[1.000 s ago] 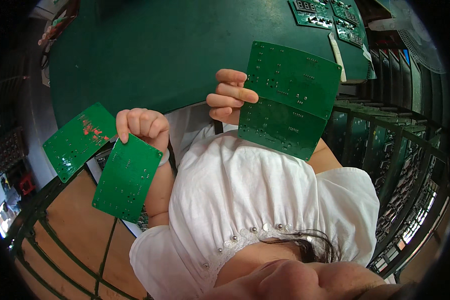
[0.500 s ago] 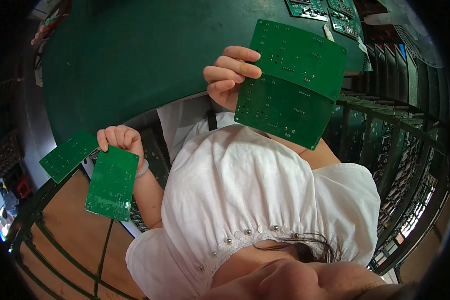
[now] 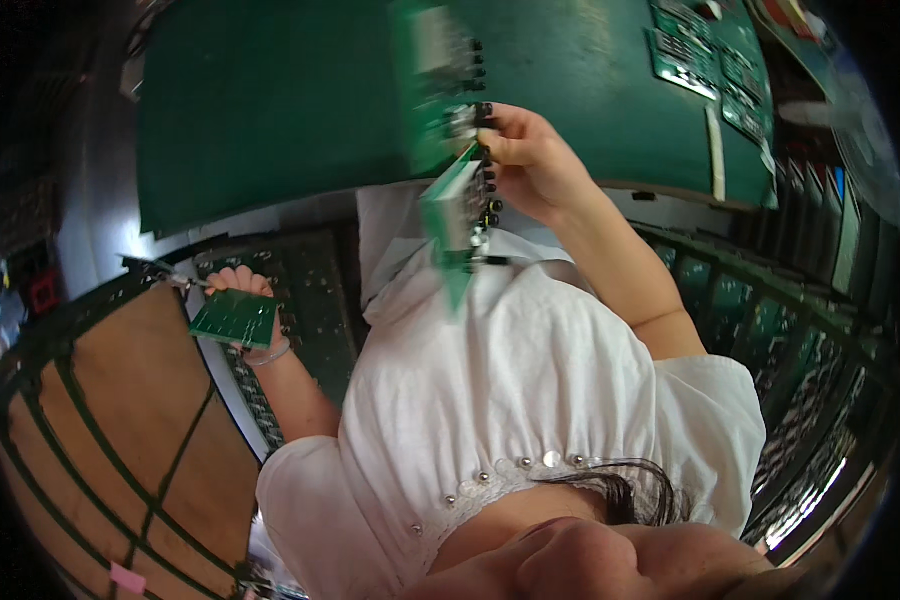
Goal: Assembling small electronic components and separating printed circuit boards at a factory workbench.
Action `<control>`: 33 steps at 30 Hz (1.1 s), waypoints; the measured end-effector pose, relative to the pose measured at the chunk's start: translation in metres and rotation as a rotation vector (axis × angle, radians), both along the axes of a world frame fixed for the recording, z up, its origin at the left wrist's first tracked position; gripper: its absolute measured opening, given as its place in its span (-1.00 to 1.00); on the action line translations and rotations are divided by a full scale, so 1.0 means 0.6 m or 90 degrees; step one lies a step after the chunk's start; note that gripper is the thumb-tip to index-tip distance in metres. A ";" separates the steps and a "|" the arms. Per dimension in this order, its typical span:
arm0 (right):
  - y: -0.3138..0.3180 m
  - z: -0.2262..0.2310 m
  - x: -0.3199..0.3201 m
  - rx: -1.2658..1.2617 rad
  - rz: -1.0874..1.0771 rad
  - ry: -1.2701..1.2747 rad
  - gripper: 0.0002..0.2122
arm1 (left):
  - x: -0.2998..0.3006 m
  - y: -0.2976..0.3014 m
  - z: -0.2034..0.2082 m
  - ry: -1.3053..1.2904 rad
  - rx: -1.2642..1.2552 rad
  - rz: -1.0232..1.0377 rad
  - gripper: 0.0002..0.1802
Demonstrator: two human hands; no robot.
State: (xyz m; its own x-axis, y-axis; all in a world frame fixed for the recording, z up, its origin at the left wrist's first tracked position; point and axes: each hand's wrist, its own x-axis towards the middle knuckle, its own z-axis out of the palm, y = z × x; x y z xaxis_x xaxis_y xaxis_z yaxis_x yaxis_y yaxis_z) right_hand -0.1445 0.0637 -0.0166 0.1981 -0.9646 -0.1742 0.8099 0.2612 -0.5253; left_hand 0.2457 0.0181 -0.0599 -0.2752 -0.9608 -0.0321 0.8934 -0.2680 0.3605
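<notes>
My right hand [image 3: 525, 150] grips a pair of green circuit boards by their adjoining edges, above the near edge of the table. One board [image 3: 433, 100] points away from me and the other board [image 3: 452, 225] hangs toward my shirt. Both are motion-blurred and turned nearly edge-on, with black and white components on their right side. Low at the left, my left hand [image 3: 242, 282] is closed on circuit boards too. A green board [image 3: 235, 318] lies tilted across its palm side, and a second board [image 3: 152, 268] sticks out leftward, almost edge-on.
Several populated circuit boards [image 3: 715, 65] lie at the right end of the green table [image 3: 290, 110], with a pale strip [image 3: 716, 155] beside them. Dark racks [image 3: 800, 330] with boards stand at my right. A green-barred frame [image 3: 100, 430] is at my left.
The right hand's boards have swung from solder side facing me to nearly edge-on, shifting left. The left hand's boards have tilted flatter. The view has shifted, showing more of the table's right end.
</notes>
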 end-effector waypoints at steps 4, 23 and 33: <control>0.000 0.035 0.037 0.047 -0.038 0.279 -0.81 | 0.067 0.050 -0.038 -0.102 0.006 0.068 -0.92; -0.006 -0.069 0.190 0.052 0.217 0.493 -0.82 | 0.151 0.374 -0.469 0.036 0.913 0.586 -0.86; 0.004 -0.088 0.239 0.106 0.311 0.487 -0.87 | 0.327 0.453 -0.773 -0.990 0.976 -0.040 -0.56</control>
State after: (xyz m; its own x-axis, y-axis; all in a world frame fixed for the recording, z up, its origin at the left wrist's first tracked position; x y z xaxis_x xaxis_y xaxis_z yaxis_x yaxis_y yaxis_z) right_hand -0.0013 0.0661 -0.0693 0.3502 -0.7551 -0.5543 0.0369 0.6024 -0.7973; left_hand 0.4419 0.2897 -0.5239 0.6985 0.0261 -0.7151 0.1618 -0.9792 0.1223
